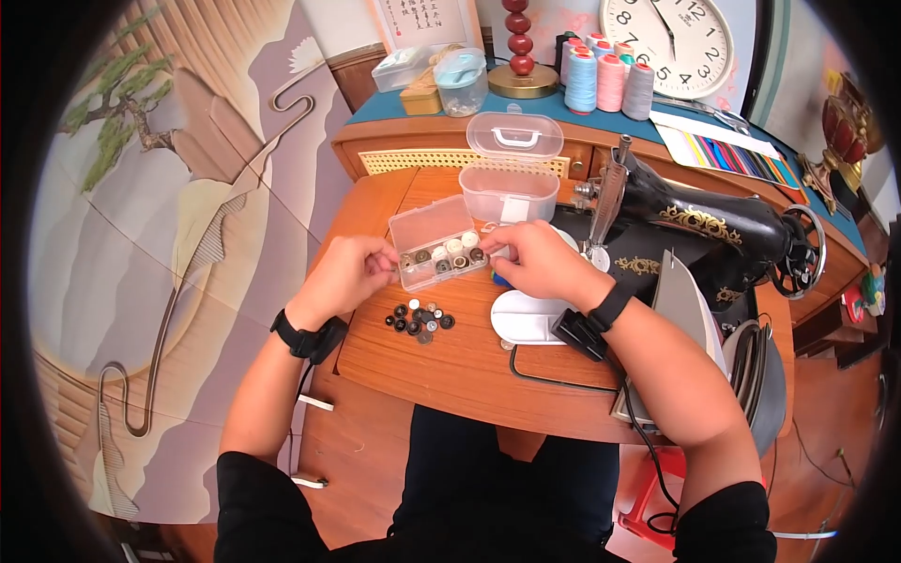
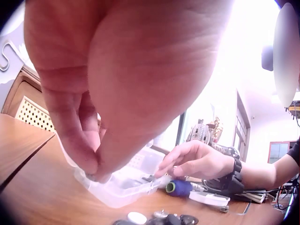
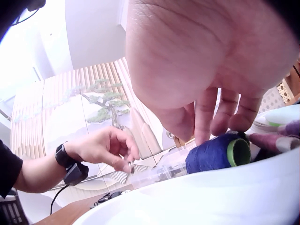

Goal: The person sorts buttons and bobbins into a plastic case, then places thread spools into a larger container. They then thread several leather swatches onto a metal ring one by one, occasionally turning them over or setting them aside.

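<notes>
A clear divided box (image 1: 436,280) with its lid raised holds white, dark and metallic buttons in its compartments. At its left end, the left hand (image 1: 352,270) pinches a small, dark-looking button (image 3: 131,167) between thumb and finger. The right hand (image 1: 540,261) is at the box's right end, fingers extended and fingertips at its edge; whether they press on it cannot be told. Loose buttons (image 1: 424,321), mostly dark, lie in front of the box. Beside the right hand is a blue thread spool (image 3: 212,155).
A white oval tray (image 1: 526,317) lies below the right hand. Behind the box stands an open clear container (image 1: 507,192). A black sewing machine (image 1: 704,220) occupies the right side. Thread cones (image 1: 610,83), a clock (image 1: 668,42) and small boxes stand at the back.
</notes>
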Demonstrator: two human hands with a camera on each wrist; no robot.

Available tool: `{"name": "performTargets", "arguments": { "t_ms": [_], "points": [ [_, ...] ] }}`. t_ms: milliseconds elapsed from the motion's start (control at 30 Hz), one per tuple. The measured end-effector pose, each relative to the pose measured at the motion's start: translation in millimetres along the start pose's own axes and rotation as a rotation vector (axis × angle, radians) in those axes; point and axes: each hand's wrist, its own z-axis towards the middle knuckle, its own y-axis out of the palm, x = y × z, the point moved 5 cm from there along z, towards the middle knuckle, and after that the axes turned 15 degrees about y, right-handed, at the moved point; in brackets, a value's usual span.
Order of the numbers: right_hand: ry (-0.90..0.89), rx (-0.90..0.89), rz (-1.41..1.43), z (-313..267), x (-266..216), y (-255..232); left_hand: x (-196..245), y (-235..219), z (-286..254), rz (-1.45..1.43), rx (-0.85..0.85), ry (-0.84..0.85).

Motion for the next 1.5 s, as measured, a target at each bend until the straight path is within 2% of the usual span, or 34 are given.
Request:
{"name": "performTargets", "arguments": {
  "t_ms": [33,167,267,333,567,633,667,800,867,967,1033,1233,1333,1433,1500],
  "points": [
    [0.013,0.007,-0.025,-0.4,-0.7,-0.1,3.2,-3.7,5.1,0.063,0.062,0.024],
    [0.055,-0.009,-0.053,-0.6,-5.9,0.7,8.7,2.9,31.2,0.040,0.128,0.086],
    [0.057,-0.014,-0.040,-3.1,-6.8,-1.1,0.9,17.6,47.6,0.007,0.056,0.144],
    [0.082,-0.047,-0.071,-4.3,-9.6,-1.6,1.9,23.0,55.4,0.098,0.019,0.281],
    [0.054,-0.041,-0.059,-4.5,-10.5,-1.9,-5.3,34.5,60.1,0.142,-0.059,0.284],
    [0.058,-0.043,-0.063,-4.7,-11.5,-2.2,1.0,31.6,59.4,0.081,-0.051,0.128],
    [0.059,-0.045,-0.071,-4.7,-12.0,-2.3,0.0,31.7,59.3,0.081,-0.052,0.128],
    [0.069,-0.059,-0.073,-3.2,-6.9,-0.4,0.2,32.8,59.8,0.112,-0.046,0.205],
    [-0.049,0.009,-0.052,-2.4,-2.8,1.9,4.3,30.4,59.5,0.132,-0.022,0.245],
    [-0.087,0.031,-0.055,-1.9,-1.2,2.7,20.3,17.4,55.1,0.191,-0.001,0.305],
    [-0.069,0.020,-0.063,-2.6,-2.3,1.6,21.2,15.6,47.0,0.115,-0.093,0.198],
    [-0.046,0.012,-0.064,-2.1,-2.7,1.9,34.1,24.3,17.4,0.057,-0.256,0.307],
    [-0.047,0.017,-0.068,-2.4,-2.7,2.3,37.3,26.4,10.4,0.081,-0.199,0.389],
    [-0.033,0.011,-0.069,-2.5,-5.2,1.1,49.1,24.3,6.7,0.111,-0.142,0.394],
    [-0.015,0.001,-0.063,-3.2,-5.1,1.0,50.1,27.0,4.4,0.071,-0.198,0.371]
  ]
}}
